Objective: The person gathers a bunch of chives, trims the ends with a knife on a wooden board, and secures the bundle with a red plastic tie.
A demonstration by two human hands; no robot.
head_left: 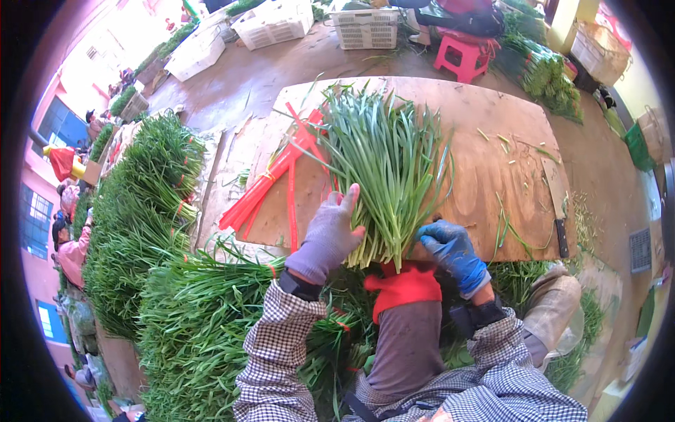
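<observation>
1. Bunch of green stalks (pixel 387 176): it lies on the wooden counter (pixel 510 200) straight ahead of the person, leafy tips pointing away, paler stem ends at the near edge. No tie shows around it.
2. Handling: it looks light and pliant, probably slippery where damp; the thin leaves would likely crease or bruise under a hard squeeze.
3. Hold: the lower stems seem the firmest, most gathered part, so a broad, gentle grasp there should suit better than one on the fanned tips.
4. Left hand (pixel 328 232): in a purple glove, it rests against the bunch's left side, fingers spread forward, thumb apart and toward the stem ends.
5. Right hand (pixel 453 252): in a blue glove, it sits just beside the stem ends on the right, fingers curled; whether they pinch anything, I cannot tell.
6. Forearms: both come up from below, the hands apart with the bunch between them.
7. Farther out: red strips (pixel 261 188) lie to the left, a knife (pixel 555 200) at the right edge.
</observation>
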